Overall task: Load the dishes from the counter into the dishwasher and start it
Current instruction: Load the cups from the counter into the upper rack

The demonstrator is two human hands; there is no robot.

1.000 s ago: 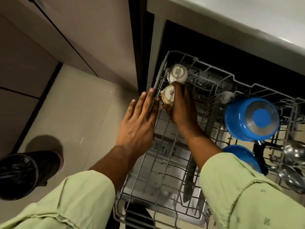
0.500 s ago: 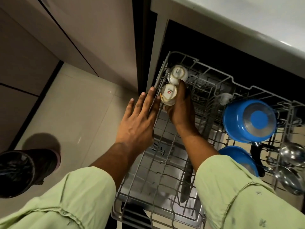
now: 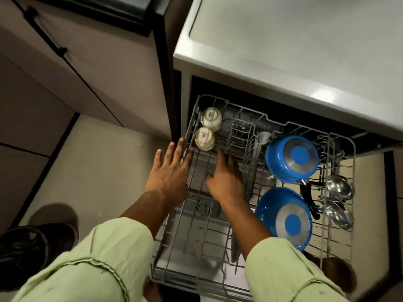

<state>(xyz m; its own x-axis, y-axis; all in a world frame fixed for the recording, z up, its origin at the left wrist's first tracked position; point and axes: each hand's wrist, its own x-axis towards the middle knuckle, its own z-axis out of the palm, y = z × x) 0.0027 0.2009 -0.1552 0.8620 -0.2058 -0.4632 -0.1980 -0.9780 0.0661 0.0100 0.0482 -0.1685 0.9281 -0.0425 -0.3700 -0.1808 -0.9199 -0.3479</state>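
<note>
The grey wire dishwasher rack (image 3: 337, 137) is pulled out below the counter. Two cream cups sit upside down in its far left corner, the nearer cup (image 3: 204, 138) just in front of the farther cup (image 3: 211, 118). My right hand (image 3: 225, 179) hovers over the rack a little below the nearer cup, fingers loose, holding nothing. My left hand (image 3: 169, 172) lies flat with straight fingers at the rack's left rim. Two blue pans (image 3: 292, 159) (image 3: 284, 217) stand on the right side, with steel ladles (image 3: 339, 188) beside them.
The pale countertop (image 3: 294, 40) overhangs the dishwasher at the top right. Beige cabinet fronts (image 3: 91, 62) stand to the left, above a tiled floor (image 3: 98, 171). A dark bin with a black liner (image 3: 28, 251) sits at the lower left.
My right hand has let go of the nearer cup and drawn back toward me. The cup stays upside down in the rack. The view has lifted, showing more countertop.
</note>
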